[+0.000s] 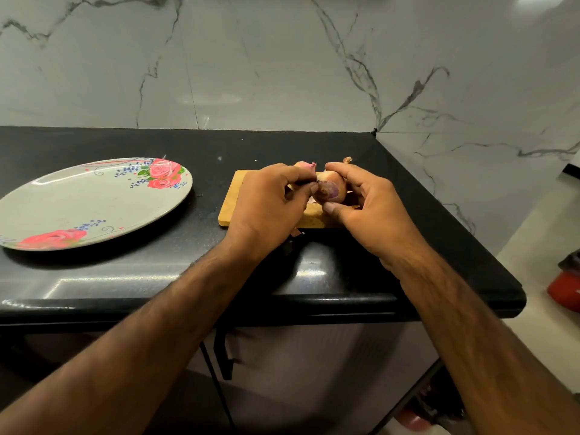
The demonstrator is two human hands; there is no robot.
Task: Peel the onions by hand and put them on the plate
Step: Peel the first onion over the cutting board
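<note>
Head view, looking down at the wooden cutting board (232,202) on the black counter (219,146), and just above the board an onion (331,189) is held between both hands. The right hand (373,205) cups it, fingers curled over the top and thumb tucked underneath. The left hand (270,202) comes in from the board's left side, thumb and forefinger pinched together on the dark, papery end facing us. It looks like a flap of skin being nipped there, though it's too small to be sure. Behind the left knuckles, at the board's far edge, a second onion (304,165) peeks out, pinkish. Well to the left of the board sits the flowered plate (94,208), and no onion has reached it, so I'd call this early in the job. As for handling, I'd expect the onion to be light, firm, round and ready to roll. The outer skin looks dry and brittle, likely to tear off in scraps, and the layer beneath should be slick. The best purchase is a loose edge at the root or neck end, with the other hand clamped round the belly.
</note>
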